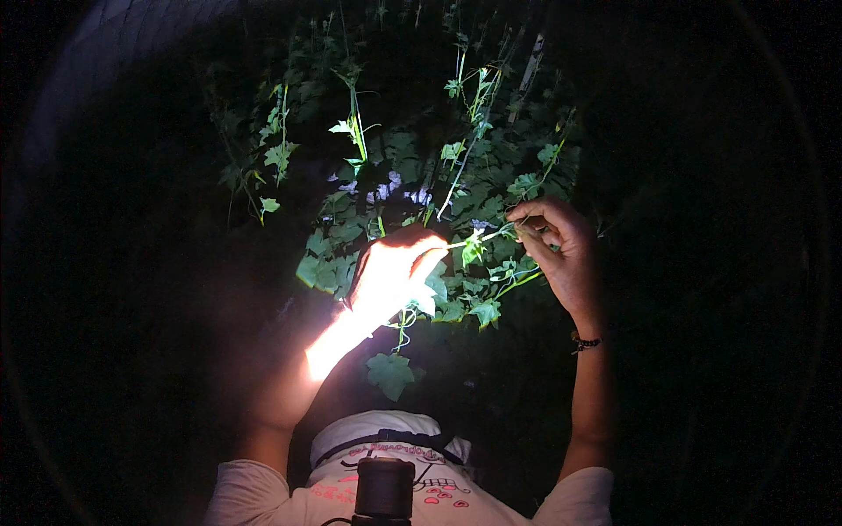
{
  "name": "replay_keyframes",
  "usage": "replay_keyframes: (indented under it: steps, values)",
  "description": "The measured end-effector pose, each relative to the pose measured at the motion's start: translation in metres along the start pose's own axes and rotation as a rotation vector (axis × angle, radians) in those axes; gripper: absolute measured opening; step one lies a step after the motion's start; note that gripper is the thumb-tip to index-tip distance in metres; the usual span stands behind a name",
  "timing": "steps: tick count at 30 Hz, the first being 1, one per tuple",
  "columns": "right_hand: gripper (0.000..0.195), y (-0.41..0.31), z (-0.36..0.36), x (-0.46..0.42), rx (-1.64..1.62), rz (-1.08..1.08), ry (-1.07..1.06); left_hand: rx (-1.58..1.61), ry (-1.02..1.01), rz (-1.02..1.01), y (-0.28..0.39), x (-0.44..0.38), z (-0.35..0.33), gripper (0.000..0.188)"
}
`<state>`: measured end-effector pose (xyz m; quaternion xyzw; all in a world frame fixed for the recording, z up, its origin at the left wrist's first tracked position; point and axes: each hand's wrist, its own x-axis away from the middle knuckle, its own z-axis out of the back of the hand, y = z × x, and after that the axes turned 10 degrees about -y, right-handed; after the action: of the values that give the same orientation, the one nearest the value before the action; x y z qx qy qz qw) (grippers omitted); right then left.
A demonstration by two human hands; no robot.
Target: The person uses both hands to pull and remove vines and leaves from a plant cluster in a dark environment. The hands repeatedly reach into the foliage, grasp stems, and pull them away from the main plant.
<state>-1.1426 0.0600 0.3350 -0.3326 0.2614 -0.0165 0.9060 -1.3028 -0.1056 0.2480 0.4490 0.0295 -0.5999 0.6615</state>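
Stretched between my two hands is a thin green vine shoot (pixel 473 248) with small leaves. My left hand (pixel 395 266), washed out by a bright light, pinches the shoot at its left end between thumb and fingers. At the other end, the thumb and fingertips of my right hand (pixel 549 240) close on the leafy tip, which they partly hide. Lobed green leaves (pixel 454 309) and curling tendrils lie beneath and around both hands. A single broad leaf (pixel 390 376) hangs nearer to my body, below the left wrist.
Several upright vine shoots (pixel 358 131) rise beyond my hands, some along thin strings or stems. A pale slanted stick (pixel 528 69) stands at the back right. A black cylindrical lamp or device (pixel 383 490) sits before my printed shirt. Darkness hides the sides.
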Motion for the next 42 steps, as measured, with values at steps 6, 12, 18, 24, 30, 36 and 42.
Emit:
replay_keyframes:
  steps: [6,12,18,24,30,36,42]
  values:
    - [0.018,-0.011,-0.014,0.002,0.271,-0.004,0.015,0.060,-0.037,-0.017,-0.003,0.007,0.019,0.008]
    - [0.039,0.005,-0.067,-0.035,-0.249,0.030,0.220,0.826,-0.320,0.374,-0.033,0.010,0.050,0.013]
    - [0.013,-0.004,-0.165,-0.020,-0.434,-0.156,0.454,1.246,-0.244,0.260,-0.089,0.011,0.065,0.028]
    - [0.013,0.001,-0.194,0.001,0.245,-0.193,0.172,0.716,-0.353,0.117,-0.091,-0.026,0.050,0.011]
    - [0.017,0.019,-0.186,0.011,0.357,-0.326,0.419,0.807,-0.540,-0.205,-0.090,-0.035,0.038,0.017]
    - [0.014,0.022,-0.156,0.007,-0.309,-0.179,0.710,1.243,-0.609,0.013,-0.099,-0.036,0.016,0.013]
    - [0.027,0.009,-0.150,-0.014,-0.357,-0.041,0.482,1.290,-0.623,0.173,-0.097,-0.032,0.021,0.019]
